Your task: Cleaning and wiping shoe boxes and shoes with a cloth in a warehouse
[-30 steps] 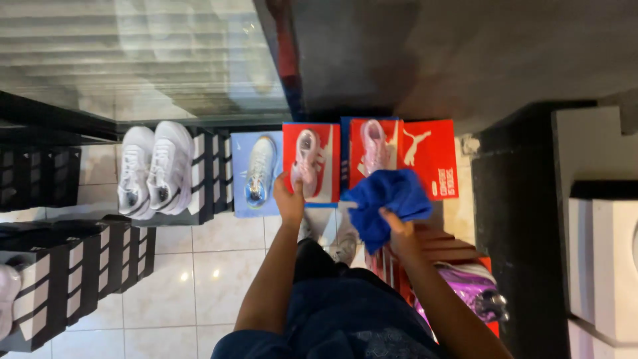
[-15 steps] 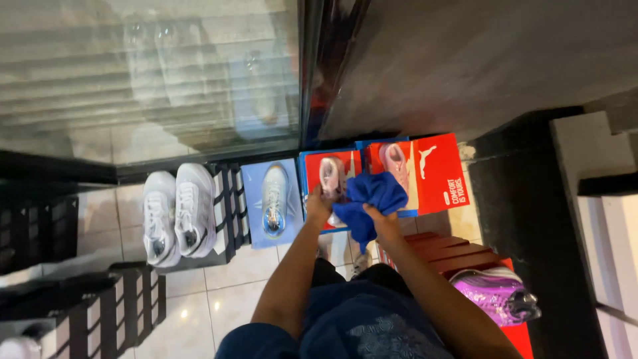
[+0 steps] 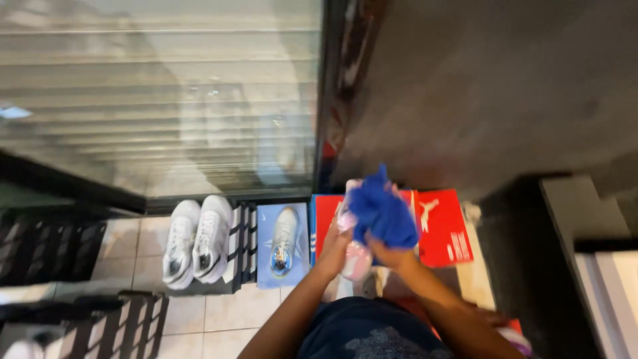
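Far left, most of the frame: a big glass pane (image 3: 159,100) with horizontal slats showing through and reflections on it. Far right: a plain grey wall (image 3: 492,86); a dark vertical frame post (image 3: 332,93) splits the two.

Tiled floor (image 3: 226,312), light tiles, below the glass. Black-and-white slatted boxes (image 3: 46,249) stacked at left, more near-left at the frame edge.

Row of boxes along the base of the glass, left to right:
- pair of white sneakers (image 3: 196,239) sitting on a black-and-white box (image 3: 242,247), toes toward near side
- light blue shoebox (image 3: 282,244) with a single grey-white sneaker (image 3: 284,240) on top
- red shoeboxes (image 3: 442,226) with white print, partly hidden by the hands

Person's dark shorts (image 3: 365,332) fill the near centre, both forearms reaching away.

Left hand (image 3: 335,242): fingers wrapped around a pale pink-white shoe (image 3: 355,256), gripping it from the left side. Shoe is held up above the red boxes, centre of frame, blurred.

Right hand (image 3: 385,256): closed on a bunched blue cloth (image 3: 382,209), pressed against the shoe's top and right side. Cloth covers most of the shoe's far end.

Near right, by the right forearm: something purplish (image 3: 515,339), too cut off to identify.
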